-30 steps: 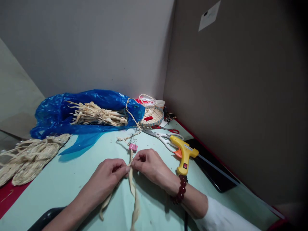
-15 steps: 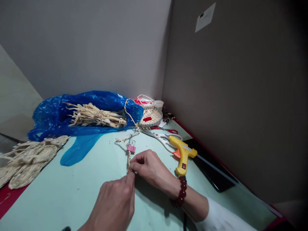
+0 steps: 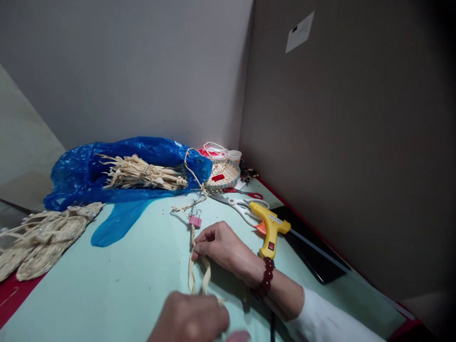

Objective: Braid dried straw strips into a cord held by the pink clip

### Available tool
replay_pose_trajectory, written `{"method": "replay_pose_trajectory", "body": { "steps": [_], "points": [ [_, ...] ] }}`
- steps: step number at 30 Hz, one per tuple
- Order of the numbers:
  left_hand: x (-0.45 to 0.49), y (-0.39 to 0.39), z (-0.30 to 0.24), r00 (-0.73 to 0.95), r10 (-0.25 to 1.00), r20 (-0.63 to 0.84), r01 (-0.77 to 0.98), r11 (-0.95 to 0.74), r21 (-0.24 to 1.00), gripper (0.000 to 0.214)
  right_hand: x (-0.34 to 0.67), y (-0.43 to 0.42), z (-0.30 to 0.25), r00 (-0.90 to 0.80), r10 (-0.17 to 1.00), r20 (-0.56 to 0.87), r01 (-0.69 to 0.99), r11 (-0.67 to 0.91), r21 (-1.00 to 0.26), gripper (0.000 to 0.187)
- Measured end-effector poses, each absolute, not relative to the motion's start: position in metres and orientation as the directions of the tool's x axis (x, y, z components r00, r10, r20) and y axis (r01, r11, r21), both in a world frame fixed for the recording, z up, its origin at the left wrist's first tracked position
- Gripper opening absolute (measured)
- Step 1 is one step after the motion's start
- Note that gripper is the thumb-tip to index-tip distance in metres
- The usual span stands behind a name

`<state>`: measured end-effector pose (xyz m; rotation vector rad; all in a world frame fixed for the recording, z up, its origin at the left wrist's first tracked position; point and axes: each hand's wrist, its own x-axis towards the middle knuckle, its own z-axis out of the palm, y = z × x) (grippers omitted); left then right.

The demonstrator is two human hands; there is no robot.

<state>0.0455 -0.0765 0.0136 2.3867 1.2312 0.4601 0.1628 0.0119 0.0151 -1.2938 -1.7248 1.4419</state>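
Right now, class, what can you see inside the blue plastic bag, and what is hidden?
In the open blue plastic bag lies a bundle of pale, dry strips. Anything beneath the bundle or deep within the folds cannot be seen.

We are at a small craft workspace, tucked into a corner where a grey wall (image 3: 142, 71) meets a darker wall (image 3: 338, 142). A pale green table (image 3: 117, 270) stands there, and its tools and materials speak of handwork. To the right, a yellow glue gun (image 3: 273, 228) lies beside white scissors (image 3: 239, 208), with red scissors (image 3: 255, 194) just behind. Towards the back, a bundle (image 3: 146, 173) of dry plant fibre (straw or husk, we cannot say) lies in a blue bag (image 3: 73, 175). We also see a shallow woven basket (image 3: 230, 171), woven pieces (image 3: 53, 242) at the left, and a pink clip (image 3: 195, 222) at the head of a fibre braid (image 3: 193, 233). Whether home or workshop, we cannot tell.
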Motion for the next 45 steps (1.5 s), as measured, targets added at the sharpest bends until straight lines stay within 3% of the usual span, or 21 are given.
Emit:
{"method": "replay_pose_trajectory", "body": {
  "steps": [2, 3, 6, 10, 14, 20, 28, 32, 36, 39, 45],
  "points": [
    [0.034, -0.065, 0.024, 0.152, 0.955, 0.255, 0.729, -0.283, 0.623, 0.036, 0.163, 0.013, 0.011, -0.406, 0.900, -0.157, 0.306, -0.028, -0.952, 0.019],
    [0.026, -0.057, 0.026, -0.035, 0.965, 0.261, 0.718, -0.157, 0.678, 0.031, 0.163, 0.014, 0.010, -0.408, 0.901, -0.149, 0.295, -0.024, -0.955, 0.019],
    [0.005, -0.032, 0.024, -0.235, 0.970, 0.066, 0.500, 0.062, 0.864, 0.026, 0.163, 0.015, 0.008, -0.415, 0.902, -0.118, 0.251, -0.012, -0.968, 0.019],
    [0.000, -0.017, 0.012, -0.044, 0.960, -0.277, 0.217, 0.280, 0.935, 0.032, 0.164, 0.014, 0.010, -0.466, 0.878, -0.112, 0.161, -0.040, -0.986, 0.019],
    [0.010, -0.020, 0.011, 0.153, 0.905, -0.397, 0.114, 0.383, 0.917, 0.034, 0.165, 0.015, 0.010, -0.499, 0.860, -0.106, 0.197, -0.007, -0.980, 0.018],
    [0.012, -0.019, 0.009, 0.062, 0.941, -0.332, 0.194, 0.315, 0.929, 0.033, 0.169, 0.008, 0.019, -0.509, 0.861, 0.001, 0.424, 0.252, -0.870, 0.018],
    [0.011, -0.018, 0.006, 0.009, 0.961, -0.275, 0.351, 0.255, 0.901, 0.028, 0.168, -0.010, 0.027, -0.470, 0.877, 0.102, 0.764, 0.462, -0.451, 0.017],
    [0.010, -0.018, 0.006, 0.033, 0.975, -0.220, 0.387, 0.190, 0.902, 0.025, 0.170, -0.013, 0.035, -0.491, 0.866, 0.089, 0.805, 0.491, -0.335, 0.014],
    [0.009, -0.018, 0.003, 0.037, 0.978, -0.204, 0.385, 0.175, 0.906, 0.024, 0.169, -0.021, 0.042, -0.509, 0.856, 0.089, 0.805, 0.510, -0.302, 0.016],
    [0.008, -0.019, 0.003, 0.040, 0.973, -0.225, 0.315, 0.202, 0.927, 0.027, 0.163, -0.031, 0.039, -0.610, 0.785, 0.111, 0.749, 0.616, -0.245, 0.009],
    [0.007, -0.021, 0.010, 0.094, 0.946, -0.310, 0.133, 0.297, 0.946, 0.031, 0.153, -0.039, 0.025, -0.746, 0.654, 0.125, 0.643, 0.757, -0.118, 0.021]
  ]
}}
